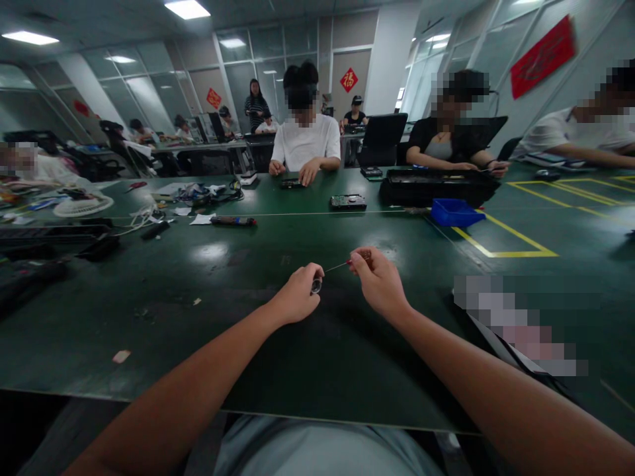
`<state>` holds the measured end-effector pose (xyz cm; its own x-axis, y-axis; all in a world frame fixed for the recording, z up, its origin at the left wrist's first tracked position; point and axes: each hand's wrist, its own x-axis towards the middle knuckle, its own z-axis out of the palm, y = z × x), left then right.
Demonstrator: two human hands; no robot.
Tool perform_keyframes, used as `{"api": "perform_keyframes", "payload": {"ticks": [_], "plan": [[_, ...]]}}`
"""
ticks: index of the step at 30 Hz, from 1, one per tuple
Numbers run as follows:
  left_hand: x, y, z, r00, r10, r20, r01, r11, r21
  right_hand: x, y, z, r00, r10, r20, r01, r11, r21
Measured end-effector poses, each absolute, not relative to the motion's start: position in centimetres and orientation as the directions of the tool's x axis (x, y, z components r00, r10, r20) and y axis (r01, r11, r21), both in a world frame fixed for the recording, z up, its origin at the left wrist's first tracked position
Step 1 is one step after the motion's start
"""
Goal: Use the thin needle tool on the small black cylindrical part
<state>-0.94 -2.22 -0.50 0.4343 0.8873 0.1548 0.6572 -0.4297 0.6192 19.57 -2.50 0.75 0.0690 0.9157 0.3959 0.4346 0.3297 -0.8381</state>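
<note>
Over the green tabletop (297,370), my left hand (296,295) is closed around a small round shiny part (316,285), most of which its fingers hide. A screwdriver (338,267) is gripped in my right hand (378,281), just to the right of the left one. Its thin metal shaft points left, and the tip reaches the fingers of my left hand. Whether the tip touches the round part I cannot tell. Part of the screwdriver's reddish handle shows between my right thumb and fingers.
A hard drive (348,201) lies ahead, left of a long black casing (439,188) and a blue bin (455,212). A dark tool (233,221) and cables (208,192) are at left. A co-worker in white (306,145) sits opposite. A blurred-out flat item (516,330) lies right.
</note>
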Motion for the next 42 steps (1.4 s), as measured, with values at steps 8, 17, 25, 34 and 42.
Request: {"api": "perform_keyframes", "payload": {"ticks": [8,17,25,34,42], "plan": [[-1.2,-1.3,-0.3,0.352,0.899,0.259,0.61,-0.43,0.665,19.7,-3.0,0.9,0.049,0.898,0.437,0.365,0.391,-0.845],[-1.5,-1.4,-0.3,0.338,0.887,0.316,0.572,-0.46,0.679,19.1,-3.0,0.6,-0.02,0.918,0.396,0.27,0.386,-0.882],[-1.7,-1.0,-0.7,0.361,0.862,0.356,0.578,-0.506,0.64,19.2,-3.0,0.9,-0.013,0.912,0.409,0.321,0.392,-0.862],[-2.0,-0.9,-0.7,0.351,0.873,0.338,0.578,-0.486,0.655,19.2,-3.1,0.8,-0.022,0.912,0.409,0.292,0.397,-0.87],[-1.9,-1.0,-0.5,0.346,0.882,0.32,0.576,-0.469,0.67,19.1,-3.1,1.0,0.009,0.912,0.409,0.267,0.392,-0.88]]}}
